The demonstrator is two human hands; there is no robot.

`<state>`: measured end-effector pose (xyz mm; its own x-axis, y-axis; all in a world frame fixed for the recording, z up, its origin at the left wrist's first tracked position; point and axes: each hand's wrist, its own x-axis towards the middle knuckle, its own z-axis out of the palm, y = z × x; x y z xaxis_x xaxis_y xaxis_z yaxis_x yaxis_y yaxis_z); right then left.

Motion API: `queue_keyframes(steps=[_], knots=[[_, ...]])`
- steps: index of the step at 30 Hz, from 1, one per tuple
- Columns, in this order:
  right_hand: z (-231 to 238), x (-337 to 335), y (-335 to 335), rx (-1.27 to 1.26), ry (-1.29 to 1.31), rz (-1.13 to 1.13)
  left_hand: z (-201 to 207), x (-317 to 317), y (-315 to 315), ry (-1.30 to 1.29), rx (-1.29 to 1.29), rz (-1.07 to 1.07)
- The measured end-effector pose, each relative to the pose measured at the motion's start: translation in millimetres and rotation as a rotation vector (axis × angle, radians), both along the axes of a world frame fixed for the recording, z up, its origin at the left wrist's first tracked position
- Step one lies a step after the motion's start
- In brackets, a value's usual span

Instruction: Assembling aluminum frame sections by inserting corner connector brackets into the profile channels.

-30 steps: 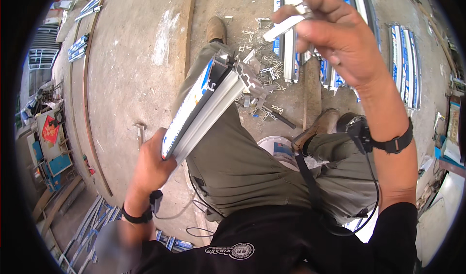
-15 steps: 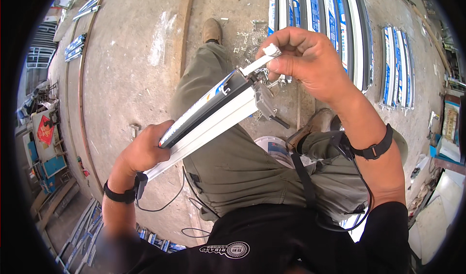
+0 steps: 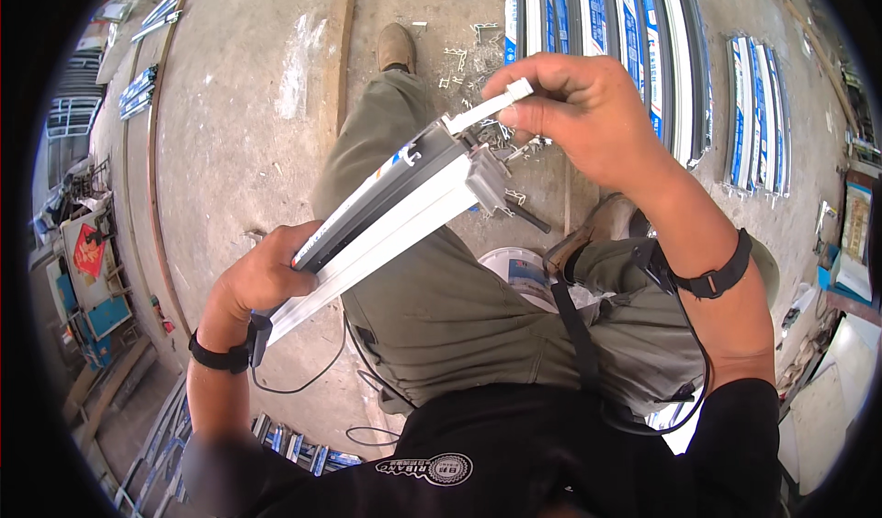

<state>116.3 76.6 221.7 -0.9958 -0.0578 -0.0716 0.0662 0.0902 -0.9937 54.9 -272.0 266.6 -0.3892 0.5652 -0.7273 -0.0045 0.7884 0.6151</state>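
A long window-frame profile, white with a dark grey channel and a blue-printed film, lies slantwise above my thigh. My left hand is closed around its lower end. At the upper end, a narrow white strip with a small block at its tip sticks out of the profile. My right hand pinches this strip near the block between thumb and fingers. Beside the strip, a grey end piece caps the white part. A short dark rod juts out just below it.
Small offcuts litter the floor beyond my hands. Long bundled profiles lie at the far right, with a shorter bundle beside them. A white bucket stands between my legs. A wooden strip runs along the floor.
The profile's upper end has shifted slightly left. My right fingers have moved a little along the white strip, and slightly more of it shows. My left hand keeps its grip.
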Motion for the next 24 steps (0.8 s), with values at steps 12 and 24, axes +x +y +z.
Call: queue_keyframes(steps=[12, 24], knots=[[2, -5, 4, 0.237, 0.045, 0.064, -4, -7, 3, -0.072, 0.028, 0.003], [-6, 1, 5, 0.572, 0.550, 0.200, 3, 2, 12, 0.017, 0.058, -0.046]])
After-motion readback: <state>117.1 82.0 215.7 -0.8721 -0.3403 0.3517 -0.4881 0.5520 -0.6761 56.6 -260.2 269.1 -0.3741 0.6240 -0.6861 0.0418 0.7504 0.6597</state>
